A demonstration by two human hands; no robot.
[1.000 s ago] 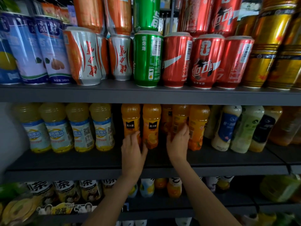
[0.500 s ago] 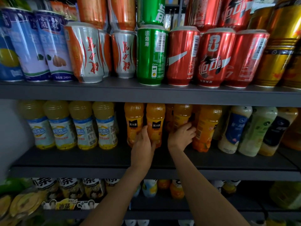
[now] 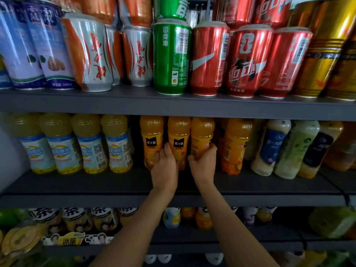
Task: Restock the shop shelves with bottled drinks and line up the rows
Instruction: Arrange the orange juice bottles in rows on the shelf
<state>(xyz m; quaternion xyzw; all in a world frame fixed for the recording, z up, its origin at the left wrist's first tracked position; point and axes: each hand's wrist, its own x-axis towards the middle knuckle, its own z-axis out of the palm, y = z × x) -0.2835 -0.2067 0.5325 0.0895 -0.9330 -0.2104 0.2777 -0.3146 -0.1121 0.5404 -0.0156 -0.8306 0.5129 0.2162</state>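
Both hands on orange juice bottles, middle shelf (image 3: 115, 184).
Four orange juice bottles upright in front; left hand (image 3: 163, 170) curled round the second bottle (image 3: 178, 135), right hand (image 3: 204, 166) grips the third bottle (image 3: 202, 135). Four yellow bottles (image 3: 77, 143) left, three pale bottles (image 3: 292, 149) right, cans (image 3: 208, 60) above.

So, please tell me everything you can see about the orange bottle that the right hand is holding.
The orange juice bottle looks like clear plastic filled with orange drink, with a dimpled rounded shoulder and an orange label turned partly sideways. Its cap is hidden by the shelf above. It stands about upright on the dark middle shelf, third in the orange row, close beside the neighbouring orange bottle. The right hand grips its lower part, fingers curled around it.
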